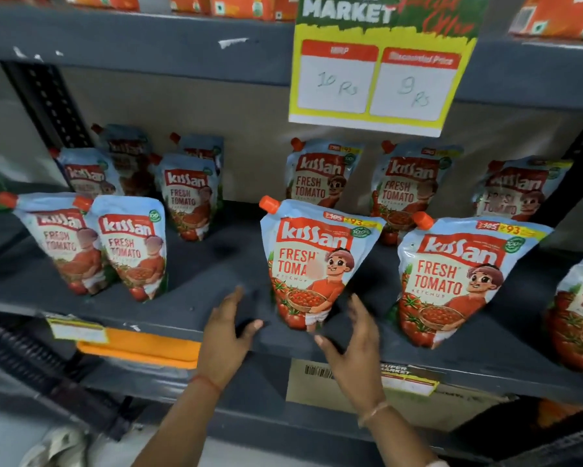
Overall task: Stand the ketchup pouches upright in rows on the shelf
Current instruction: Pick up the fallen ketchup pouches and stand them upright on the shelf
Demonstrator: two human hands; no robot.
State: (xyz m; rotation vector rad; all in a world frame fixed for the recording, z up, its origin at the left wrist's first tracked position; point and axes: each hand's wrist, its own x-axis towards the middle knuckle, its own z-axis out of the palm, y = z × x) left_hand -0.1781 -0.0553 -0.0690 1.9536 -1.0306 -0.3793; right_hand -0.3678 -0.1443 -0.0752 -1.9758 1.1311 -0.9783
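Note:
Several light-blue Kissan ketchup pouches with orange caps stand upright on the dark grey shelf (216,274). The front middle pouch (312,261) stands near the shelf's front edge. My left hand (227,335) hovers open just left of its base, apart from it. My right hand (354,345) is open at the pouch's lower right, fingertips close to it or just touching; I cannot tell which. Another front pouch (458,281) stands to the right. Two front pouches (133,247) (62,244) stand at the left. A back row (320,173) lines the rear wall.
A yellow price sign (377,72) hangs from the shelf above. An orange cloth (138,347) hangs at the shelf's front edge on the left. A cardboard box (317,382) sits on the shelf below. Bare shelf lies between the left and middle pouches.

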